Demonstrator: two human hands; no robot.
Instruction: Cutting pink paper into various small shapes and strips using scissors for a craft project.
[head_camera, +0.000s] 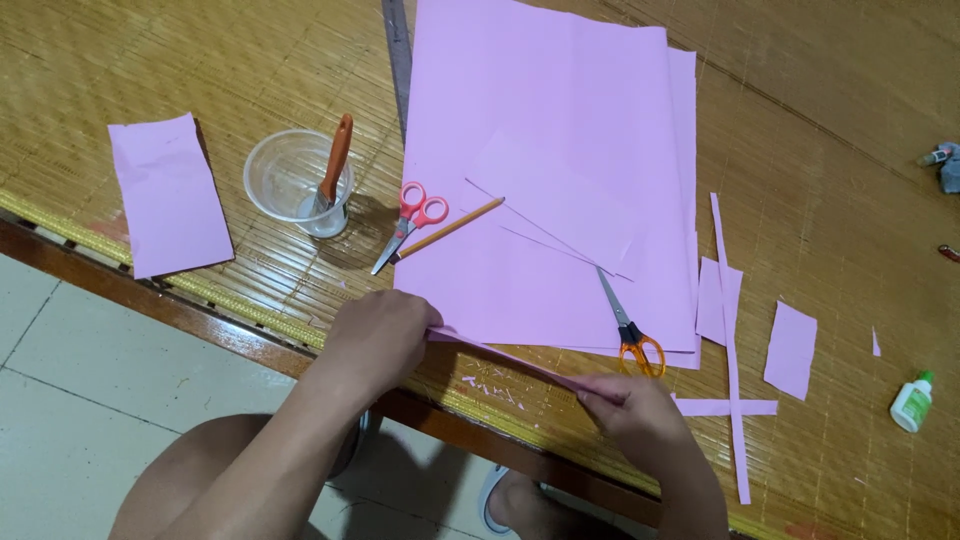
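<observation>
Head view: thin folded pink paper strip, edge-on, fingers of left hand and right hand pinched on its ends.

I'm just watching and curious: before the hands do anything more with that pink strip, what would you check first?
1. Left hand grips one end of the pink strip: ok.
2. Right hand grips the other end: ok.
3. Strip stretched straight between the hands: ok.
4. Orange-handled scissors within easy reach, I judge: ok.
5. Glue bottle capped: cannot tell.
6. Strip free of tears: cannot tell.
</observation>
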